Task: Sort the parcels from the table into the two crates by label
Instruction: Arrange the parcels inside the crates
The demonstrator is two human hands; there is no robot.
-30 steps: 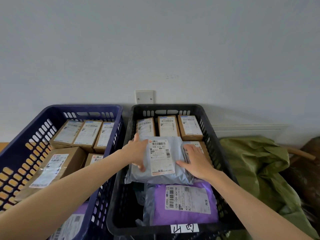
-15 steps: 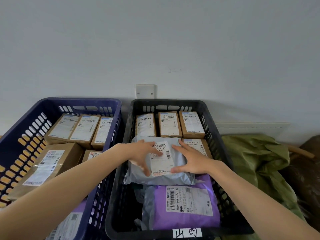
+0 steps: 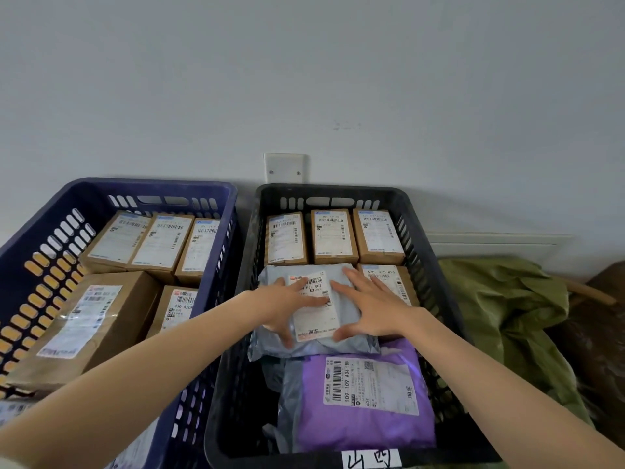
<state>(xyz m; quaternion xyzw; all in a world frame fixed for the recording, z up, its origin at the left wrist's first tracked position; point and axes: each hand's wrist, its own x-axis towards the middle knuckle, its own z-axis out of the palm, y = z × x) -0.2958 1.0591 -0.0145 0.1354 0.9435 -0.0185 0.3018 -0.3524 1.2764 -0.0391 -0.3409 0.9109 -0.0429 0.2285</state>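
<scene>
A grey poly-bag parcel point(image 3: 351, 345) with a white label lies in the middle of the black crate point(image 3: 426, 225). My left hand point(image 3: 287, 302) rests flat on its left half and my right hand point(image 3: 368, 306) lies flat on its right half, fingers spread, pressing on it rather than gripping. A purple bag parcel point(image 3: 368, 428) lies in front of it, nearer to me. Three brown boxes point(image 3: 334, 236) line the crate's far end, and another box point(image 3: 395, 282) peeks out past my right hand. The blue crate point(image 3: 44, 238) on the left holds several brown boxes point(image 3: 159, 242).
A handwritten tag point(image 3: 370, 459) hangs on the black crate's near rim. A crumpled green sack point(image 3: 507, 309) lies right of the crate, with something dark brown point(image 3: 598, 350) beyond it. Both crates stand against a white wall with a blank wall plate point(image 3: 285, 168).
The grey parcel has been lowered into the black crate. My hands slid from its sides to lie flat on top of it, fingers spreading.
</scene>
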